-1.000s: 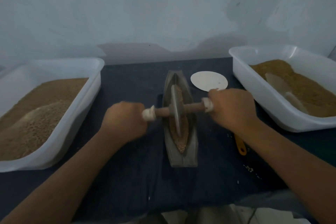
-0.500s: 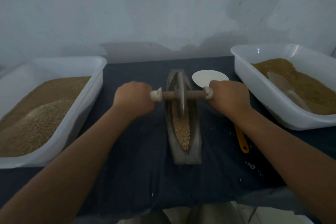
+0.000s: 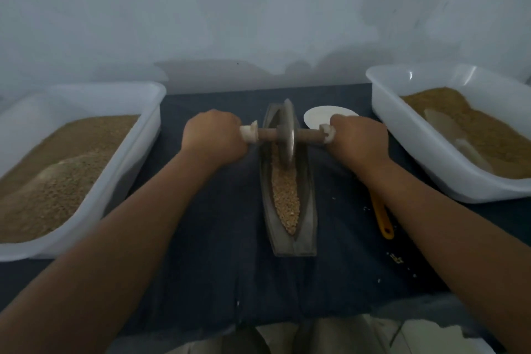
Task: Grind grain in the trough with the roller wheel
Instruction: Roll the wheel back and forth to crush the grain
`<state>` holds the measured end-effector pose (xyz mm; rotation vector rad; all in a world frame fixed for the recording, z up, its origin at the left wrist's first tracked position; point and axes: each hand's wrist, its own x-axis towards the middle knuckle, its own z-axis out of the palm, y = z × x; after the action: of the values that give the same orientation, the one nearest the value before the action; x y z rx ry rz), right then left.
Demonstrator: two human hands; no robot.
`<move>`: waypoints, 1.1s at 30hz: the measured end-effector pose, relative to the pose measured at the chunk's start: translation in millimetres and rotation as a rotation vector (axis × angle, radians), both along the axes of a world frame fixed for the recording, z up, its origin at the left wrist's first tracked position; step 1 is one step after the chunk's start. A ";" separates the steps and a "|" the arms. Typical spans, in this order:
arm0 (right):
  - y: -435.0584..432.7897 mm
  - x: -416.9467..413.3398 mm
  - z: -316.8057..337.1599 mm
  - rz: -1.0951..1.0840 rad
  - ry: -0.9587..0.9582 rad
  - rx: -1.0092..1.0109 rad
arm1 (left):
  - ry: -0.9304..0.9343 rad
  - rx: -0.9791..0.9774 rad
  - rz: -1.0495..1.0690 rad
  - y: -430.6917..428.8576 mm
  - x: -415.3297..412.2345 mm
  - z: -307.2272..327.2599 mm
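A narrow boat-shaped metal trough lies lengthwise in the middle of the dark cloth, with pale grain along its groove. The roller wheel, a grey disc on a wooden axle with white end caps, stands upright at the trough's far end. My left hand grips the axle's left handle. My right hand grips the right handle. Both arms are stretched forward.
A white tub of brown grain stands at the left. Another white tub at the right holds grain and a pale scoop. A white disc lies behind my right hand. A yellow handle lies under my right forearm.
Both hands have pushed the roller wheel away from me, from the trough's middle to its far end. More grain now shows in the near half of the groove.
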<state>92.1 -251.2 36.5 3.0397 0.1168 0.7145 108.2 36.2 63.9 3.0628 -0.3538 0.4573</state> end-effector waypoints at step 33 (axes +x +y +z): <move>3.5 0.7 10.5 0.042 -0.042 -0.072 | -0.065 -0.078 0.027 3.8 -4.8 -17.0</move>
<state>92.7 -247.6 47.0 2.9602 0.2022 0.7586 103.4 39.9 47.0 2.9861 -0.2895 0.5591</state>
